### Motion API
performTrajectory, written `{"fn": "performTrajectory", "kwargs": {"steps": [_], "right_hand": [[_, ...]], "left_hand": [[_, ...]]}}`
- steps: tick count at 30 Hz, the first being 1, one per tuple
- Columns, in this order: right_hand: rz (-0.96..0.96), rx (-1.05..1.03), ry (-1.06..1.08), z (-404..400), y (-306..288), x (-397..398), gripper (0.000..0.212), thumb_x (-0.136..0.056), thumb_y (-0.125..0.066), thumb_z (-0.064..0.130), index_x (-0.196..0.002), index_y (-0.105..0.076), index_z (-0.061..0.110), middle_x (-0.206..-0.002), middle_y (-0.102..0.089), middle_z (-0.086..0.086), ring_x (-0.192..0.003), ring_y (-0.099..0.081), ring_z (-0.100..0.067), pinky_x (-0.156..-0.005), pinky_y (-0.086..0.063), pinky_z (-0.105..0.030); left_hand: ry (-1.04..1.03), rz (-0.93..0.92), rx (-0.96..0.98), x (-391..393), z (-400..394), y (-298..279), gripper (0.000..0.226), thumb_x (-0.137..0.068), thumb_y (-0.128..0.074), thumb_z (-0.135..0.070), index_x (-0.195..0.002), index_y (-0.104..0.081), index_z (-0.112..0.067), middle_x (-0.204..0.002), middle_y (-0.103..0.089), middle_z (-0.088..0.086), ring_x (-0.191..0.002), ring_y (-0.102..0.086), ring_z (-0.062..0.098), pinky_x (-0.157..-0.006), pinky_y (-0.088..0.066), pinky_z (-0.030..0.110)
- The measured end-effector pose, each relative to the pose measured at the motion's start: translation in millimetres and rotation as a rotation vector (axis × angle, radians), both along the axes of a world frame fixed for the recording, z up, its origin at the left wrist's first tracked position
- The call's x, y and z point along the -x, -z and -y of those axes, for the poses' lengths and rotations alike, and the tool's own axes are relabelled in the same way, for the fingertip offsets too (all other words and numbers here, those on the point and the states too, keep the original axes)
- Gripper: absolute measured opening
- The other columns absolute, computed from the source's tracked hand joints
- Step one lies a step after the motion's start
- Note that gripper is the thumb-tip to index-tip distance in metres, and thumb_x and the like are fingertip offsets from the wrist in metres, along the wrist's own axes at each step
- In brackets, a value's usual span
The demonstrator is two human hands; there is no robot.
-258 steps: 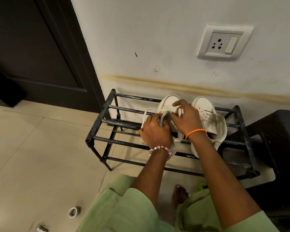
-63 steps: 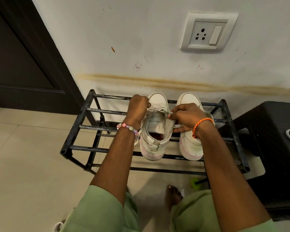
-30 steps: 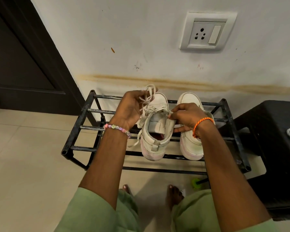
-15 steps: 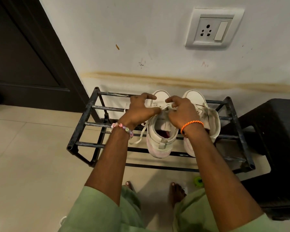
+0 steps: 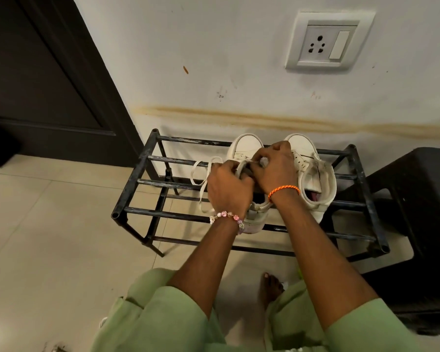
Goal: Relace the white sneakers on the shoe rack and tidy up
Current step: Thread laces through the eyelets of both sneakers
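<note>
Two white sneakers sit side by side on the top bars of the black shoe rack (image 5: pixel 137 174), toes toward the wall at the rack's back edge, in its middle and right part. Both hands work over the left sneaker (image 5: pixel 245 148). The left hand (image 5: pixel 229 189) has its fingers curled round the tongue and the lace (image 5: pixel 201 174) near the shoe's opening, and the right hand (image 5: pixel 277 171) pinches the lace or an eyelet flap just above it; exactly what the right fingertips hold is hidden. A loose loop of lace hangs off the shoe's left side over the bars.

The step in hand looks like threading the lace through the left sneaker's upper eyelets. The next move probably calls for pulling the slack out of the hanging loop, feeding the lace end through the next hole, and keeping the tongue flat underneath. The right sneaker (image 5: pixel 313 179) stands open with its collar spread and shows no lace that I can make out, so it likely still waits its turn.

No brand, label or readable writing shows on the shoes or the rack.
</note>
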State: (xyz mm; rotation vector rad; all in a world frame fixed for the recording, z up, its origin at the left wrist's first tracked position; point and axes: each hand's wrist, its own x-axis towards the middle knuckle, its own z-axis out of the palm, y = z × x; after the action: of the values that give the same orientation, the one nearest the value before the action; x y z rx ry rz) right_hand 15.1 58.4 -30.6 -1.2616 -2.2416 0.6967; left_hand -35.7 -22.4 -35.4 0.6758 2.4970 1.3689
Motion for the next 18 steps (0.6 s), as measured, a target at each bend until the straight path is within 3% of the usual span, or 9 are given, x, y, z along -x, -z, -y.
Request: {"fn": "performTrajectory", "kwargs": {"steps": [3,6,9,10,12,13,16,18], "right_hand": [[-0.216,0.051,0.111,-1,-9,0,0.007,-0.077,-0.073,0.021,-0.073,-0.068,0.019,-0.097,-0.050,-0.003,-0.088,-0.057,-0.020,-0.075,-0.042,-0.024],[-0.528,0.309,0.289,-11,-14,0,0.023,-0.079,-0.072,0.019,-0.062,-0.057,0.021,-0.073,-0.061,-0.002,-0.075,-0.061,-0.021,-0.076,-0.050,-0.033],[-0.720,0.615,0.393,-16,-8,2,0.023,-0.086,-0.063,0.013,-0.067,-0.051,0.020,-0.074,-0.066,-0.008,-0.072,-0.065,-0.023,-0.077,-0.056,-0.041],[-0.747,0.653,0.382,-18,-5,4,0.022,-0.087,-0.058,0.009,-0.071,-0.049,0.020,-0.073,-0.068,-0.007,-0.069,-0.067,-0.019,-0.071,-0.058,-0.035],[-0.670,0.649,0.308,-14,-13,2,0.026,-0.086,-0.043,-0.002,-0.073,-0.051,0.020,-0.057,-0.065,0.004,-0.057,-0.063,-0.011,-0.052,-0.050,-0.023],[-0.585,0.589,0.257,-13,-18,-1,0.031,-0.083,-0.038,-0.003,-0.072,-0.056,0.020,-0.054,-0.063,0.007,-0.057,-0.060,-0.013,-0.051,-0.045,-0.022],[-0.291,0.436,0.072,-4,-24,-4,0.036,-0.088,-0.039,0.017,-0.068,-0.069,0.017,-0.069,-0.064,0.004,-0.066,-0.054,-0.008,-0.060,-0.039,-0.022],[-0.075,0.322,-0.037,1,-22,-4,0.038,-0.088,-0.044,0.037,-0.075,-0.072,0.016,-0.076,-0.066,-0.001,-0.078,-0.057,-0.016,-0.070,-0.041,-0.025]], "left_hand": [[-0.008,0.015,-0.029,-3,2,4,0.033,-0.072,-0.059,-0.016,-0.102,-0.072,-0.018,-0.097,-0.066,0.006,-0.087,-0.062,0.026,-0.068,-0.055,0.040],[-0.024,0.030,-0.048,-8,4,4,0.033,-0.077,-0.061,-0.015,-0.108,-0.071,-0.018,-0.103,-0.063,0.006,-0.089,-0.061,0.026,-0.070,-0.055,0.040],[-0.032,0.039,-0.065,-9,3,4,0.033,-0.080,-0.060,-0.013,-0.111,-0.070,-0.018,-0.103,-0.062,0.007,-0.089,-0.061,0.027,-0.071,-0.055,0.041],[-0.033,0.047,-0.079,-8,3,5,0.033,-0.080,-0.059,-0.013,-0.111,-0.070,-0.018,-0.102,-0.063,0.007,-0.087,-0.062,0.028,-0.070,-0.055,0.042],[-0.024,0.050,-0.102,-6,2,9,0.035,-0.079,-0.059,-0.012,-0.111,-0.071,-0.018,-0.102,-0.065,0.006,-0.086,-0.063,0.026,-0.071,-0.056,0.042],[-0.020,0.053,-0.116,-6,2,9,0.036,-0.078,-0.058,-0.012,-0.111,-0.071,-0.018,-0.102,-0.065,0.006,-0.087,-0.063,0.024,-0.073,-0.056,0.040],[-0.084,0.162,-0.188,-7,1,11,0.032,-0.081,-0.059,-0.008,-0.109,-0.071,-0.015,-0.106,-0.062,0.001,-0.093,-0.058,0.016,-0.080,-0.051,0.030],[-0.137,0.344,-0.328,-6,-1,14,0.029,-0.083,-0.058,-0.001,-0.107,-0.071,-0.010,-0.107,-0.064,0.003,-0.095,-0.058,0.012,-0.081,-0.050,0.023]]}}
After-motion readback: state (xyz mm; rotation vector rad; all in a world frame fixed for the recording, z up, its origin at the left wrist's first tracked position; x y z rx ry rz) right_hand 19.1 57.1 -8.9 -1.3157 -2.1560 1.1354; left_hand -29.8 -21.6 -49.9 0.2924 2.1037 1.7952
